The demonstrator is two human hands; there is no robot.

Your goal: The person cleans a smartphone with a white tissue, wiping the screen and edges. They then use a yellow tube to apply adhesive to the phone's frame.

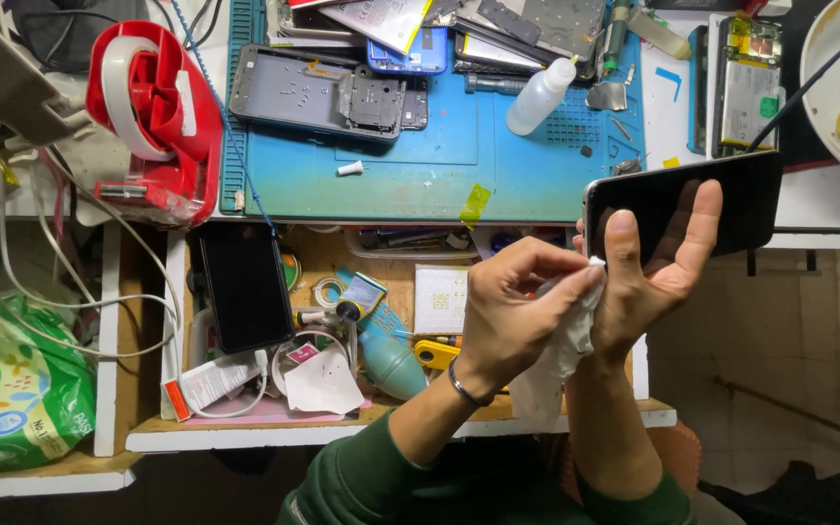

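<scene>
right hand (661, 267) at centre right, fingers spread upright, cradling a dark phone (687, 199); left hand (512, 306) pinched shut on a white tissue (564, 345) against its edge

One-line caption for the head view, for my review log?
Right hand holds a dark phone while left hand presses a white tissue to its edge, above a cluttered drawer and blue mat.

Phone repair workshop, blue work mat (420, 175) on tabletop, opened phones (328, 97), loose battery (749, 97), solvent bottle (540, 95), cluttered parts drawer (381, 321)
</scene>
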